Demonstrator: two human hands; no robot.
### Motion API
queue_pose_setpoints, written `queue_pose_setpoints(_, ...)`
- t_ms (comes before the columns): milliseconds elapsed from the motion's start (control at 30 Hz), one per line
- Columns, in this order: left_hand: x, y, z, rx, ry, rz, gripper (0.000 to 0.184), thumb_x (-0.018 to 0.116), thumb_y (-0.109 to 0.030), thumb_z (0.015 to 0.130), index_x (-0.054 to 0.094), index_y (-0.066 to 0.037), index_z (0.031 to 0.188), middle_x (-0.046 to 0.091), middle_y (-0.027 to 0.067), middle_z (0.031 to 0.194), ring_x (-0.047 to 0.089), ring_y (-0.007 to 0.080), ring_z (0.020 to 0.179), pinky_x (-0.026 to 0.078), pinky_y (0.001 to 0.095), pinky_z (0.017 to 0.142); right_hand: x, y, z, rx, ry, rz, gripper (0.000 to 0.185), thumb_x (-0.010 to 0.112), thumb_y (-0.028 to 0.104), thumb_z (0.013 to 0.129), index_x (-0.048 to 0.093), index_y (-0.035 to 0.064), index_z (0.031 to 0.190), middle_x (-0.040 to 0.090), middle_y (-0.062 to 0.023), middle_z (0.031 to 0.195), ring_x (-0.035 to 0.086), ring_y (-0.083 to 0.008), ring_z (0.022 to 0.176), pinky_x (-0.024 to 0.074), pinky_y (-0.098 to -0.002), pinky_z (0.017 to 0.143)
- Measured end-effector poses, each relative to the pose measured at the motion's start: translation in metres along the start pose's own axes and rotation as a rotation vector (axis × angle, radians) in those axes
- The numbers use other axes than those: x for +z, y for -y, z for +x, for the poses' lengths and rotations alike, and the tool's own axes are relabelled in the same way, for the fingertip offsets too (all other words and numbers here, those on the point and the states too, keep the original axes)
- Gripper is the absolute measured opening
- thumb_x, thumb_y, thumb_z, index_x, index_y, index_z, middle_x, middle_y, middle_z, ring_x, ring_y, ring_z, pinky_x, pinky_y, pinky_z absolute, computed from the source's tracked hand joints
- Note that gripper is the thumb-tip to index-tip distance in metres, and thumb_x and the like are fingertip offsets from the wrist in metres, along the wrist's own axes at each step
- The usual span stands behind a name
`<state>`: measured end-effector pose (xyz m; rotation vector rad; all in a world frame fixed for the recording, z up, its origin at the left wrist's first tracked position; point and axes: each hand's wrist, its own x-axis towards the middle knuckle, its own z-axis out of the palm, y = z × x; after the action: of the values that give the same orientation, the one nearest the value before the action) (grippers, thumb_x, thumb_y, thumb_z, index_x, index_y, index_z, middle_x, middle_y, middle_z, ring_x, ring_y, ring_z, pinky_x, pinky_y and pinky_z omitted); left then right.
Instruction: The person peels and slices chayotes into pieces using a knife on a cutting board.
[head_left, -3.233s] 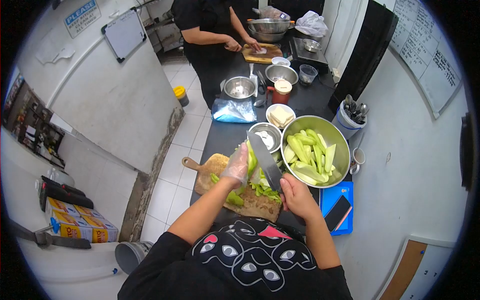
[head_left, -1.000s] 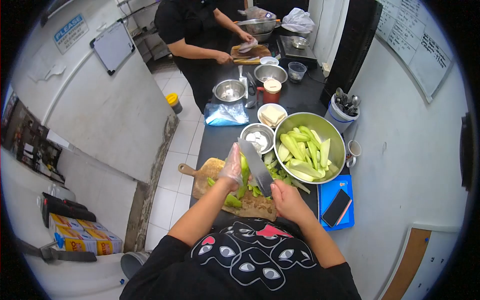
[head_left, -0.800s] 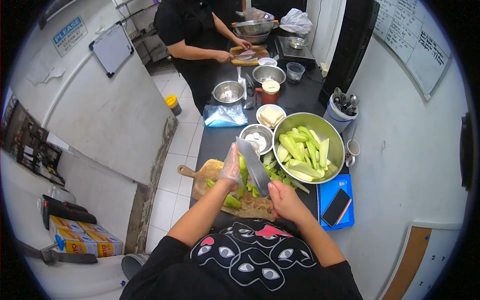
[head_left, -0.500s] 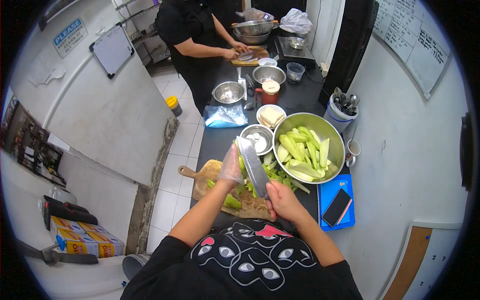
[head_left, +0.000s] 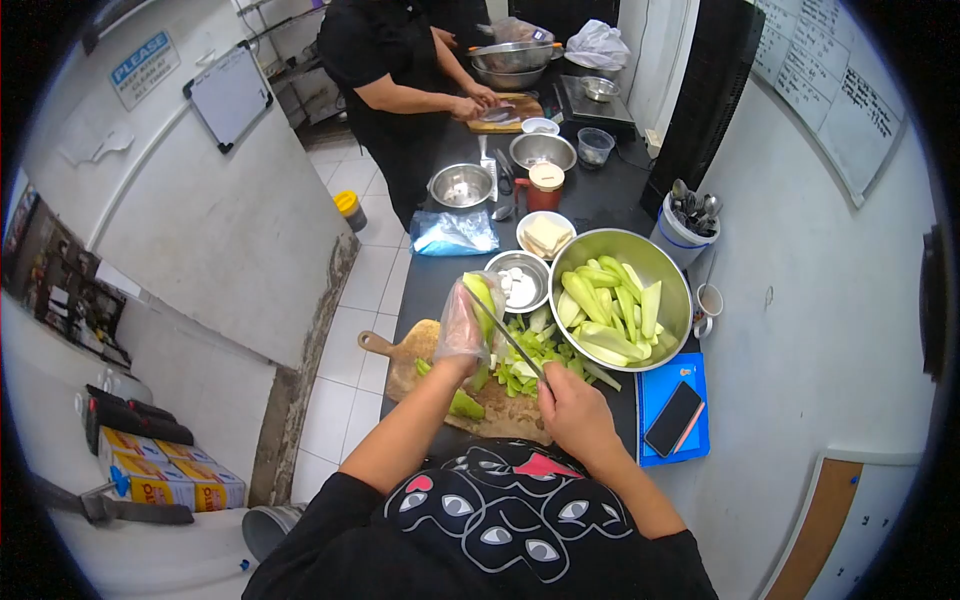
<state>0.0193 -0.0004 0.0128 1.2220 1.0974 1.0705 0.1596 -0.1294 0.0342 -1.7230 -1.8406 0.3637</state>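
My left hand (head_left: 462, 322), in a clear plastic glove, is closed around a pale green vegetable piece (head_left: 480, 292) above the wooden cutting board (head_left: 408, 350). In my right hand (head_left: 580, 412) is the handle of a large knife (head_left: 513, 341). Its blade is turned nearly edge-on and runs up to the green piece, apparently touching it. Green peelings (head_left: 530, 362) are heaped on the board's far right side, and more lie near my left wrist. A big steel bowl (head_left: 683, 290) beside the board holds several long, pale green pieces (head_left: 610, 305).
Behind the board are a small steel bowl with white pieces (head_left: 518, 282), a plate of pale slices (head_left: 545, 235) and a blue packet (head_left: 452, 233). A phone (head_left: 674, 418) lies on a blue folder (head_left: 655, 378) at right. Across the counter, another person (head_left: 375, 60) cuts on a board.
The knife has rotated from showing its broad side to nearly edge-on, against the green piece. My right hand has turned and shifted slightly right; the vegetable shows more clearly.
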Motion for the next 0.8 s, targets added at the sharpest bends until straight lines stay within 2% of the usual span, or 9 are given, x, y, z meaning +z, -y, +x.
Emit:
queue_pose_setpoints(33, 0.000, 0.000, 0.000, -0.043, 0.003, -0.049, 0.058, 0.019, -0.061, 0.092, 0.047, -0.016, 0.114, 0.047, 0.0034, 0.097, 0.049, 0.0136, 0.080, 0.046, 0.0303, 0.070, 0.001, 0.000, 0.000, 0.001, 0.010, -0.010, 0.015, 0.052, 0.019, 0.087, 0.045, 0.0064, 0.090, 0.056, -0.0161, 0.078, 0.058, -0.0379, 0.067, 0.0475, -0.0470, 0.058)
queue_pose_setpoints(100, -0.006, 0.026, 0.012, 0.011, 0.021, -0.063, 0.055, 0.022, -0.059, 0.093, 0.048, -0.014, 0.113, 0.048, 0.0038, 0.098, 0.050, 0.0149, 0.086, 0.045, 0.0306, 0.076, 0.002, 0.000, -0.001, 0.003, 0.029, -0.028, 0.015, 0.051, 0.019, 0.087, 0.044, 0.0066, 0.091, 0.056, -0.0158, 0.078, 0.058, -0.0379, 0.067, 0.0478, -0.0468, 0.058)
queue_pose_setpoints(233, -0.007, 0.024, 0.013, 0.265, 0.004, 0.270, 0.048, 0.029, -0.053, 0.094, 0.049, -0.013, 0.113, 0.050, 0.0041, 0.102, 0.050, 0.0166, 0.096, 0.043, 0.0310, 0.085, 0.004, 0.005, 0.000, 0.018, 0.064, -0.086, 0.015, 0.050, 0.018, 0.087, 0.043, 0.0055, 0.092, 0.055, -0.0165, 0.076, 0.058, -0.0387, 0.066, 0.0476, -0.0467, 0.057)
queue_pose_setpoints(433, -0.006, 0.030, 0.011, 0.296, -0.035, 0.266, 0.040, 0.031, -0.046, 0.096, 0.051, -0.014, 0.110, 0.051, 0.0038, 0.103, 0.050, 0.0149, 0.097, 0.042, 0.0309, 0.085, 0.012, 0.002, 0.002, 0.018, 0.057, 0.015, 0.015, 0.052, 0.014, 0.087, 0.043, 0.0022, 0.092, 0.055, -0.0206, 0.078, 0.056, -0.0408, 0.072, 0.0447, -0.0479, 0.060)
queue_pose_setpoints(533, 0.001, 0.007, 0.003, -0.325, -0.051, -0.293, 0.042, 0.027, -0.046, 0.097, 0.052, -0.014, 0.110, 0.052, 0.0042, 0.101, 0.051, 0.0159, 0.097, 0.041, 0.0316, 0.087, 0.019, -0.002, 0.002, 0.024, 0.065, 0.139, 0.015, 0.051, 0.014, 0.088, 0.042, 0.0022, 0.092, 0.055, -0.0216, 0.078, 0.056, -0.0421, 0.071, 0.0443, -0.0488, 0.060)
queue_pose_setpoints(600, -0.008, 0.046, 0.015, 0.035, -0.043, 0.034, 0.047, 0.026, -0.050, 0.097, 0.052, -0.014, 0.111, 0.053, 0.0048, 0.102, 0.052, 0.0170, 0.097, 0.041, 0.0323, 0.087, 0.017, 0.000, 0.004, 0.066, 0.116, 0.203, 0.016, 0.050, 0.016, 0.089, 0.042, 0.0026, 0.092, 0.056, -0.0223, 0.078, 0.056, -0.0435, 0.068, 0.0449, -0.0500, 0.060)
queue_pose_setpoints(667, -0.015, 0.050, 0.017, 0.230, -0.006, 0.321, 0.046, 0.027, -0.047, 0.096, 0.052, -0.012, 0.114, 0.054, 0.0078, 0.105, 0.052, 0.0212, 0.099, 0.040, 0.0335, 0.089, 0.016, 0.000, 0.004, 0.041, 0.072, 0.139, 0.016, 0.050, 0.016, 0.089, 0.042, 0.0027, 0.093, 0.056, -0.0223, 0.077, 0.056, -0.0438, 0.069, 0.0446, -0.0507, 0.060)
queue_pose_setpoints(733, -0.018, 0.020, 0.010, 0.261, 0.054, 0.566, 0.042, 0.031, -0.039, 0.097, 0.050, -0.008, 0.118, 0.055, 0.0131, 0.110, 0.052, 0.0285, 0.102, 0.039, 0.0351, 0.090, 0.014, -0.004, 0.004, 0.056, 0.052, 0.067, 0.016, 0.050, 0.016, 0.089, 0.042, 0.0029, 0.093, 0.056, -0.0224, 0.077, 0.056, -0.0439, 0.069, 0.0443, -0.0511, 0.061)
queue_pose_setpoints(800, -0.019, 0.026, 0.017, 0.010, 0.061, 0.236, 0.042, 0.032, -0.039, 0.097, 0.049, -0.008, 0.120, 0.054, 0.0122, 0.113, 0.051, 0.0274, 0.104, 0.039, 0.0351, 0.091, 0.014, -0.015, 0.005, 0.107, 0.059, -0.010, 0.016, 0.050, 0.016, 0.088, 0.042, 0.0030, 0.092, 0.057, -0.0227, 0.077, 0.056, -0.0439, 0.071, 0.0442, -0.0512, 0.062)
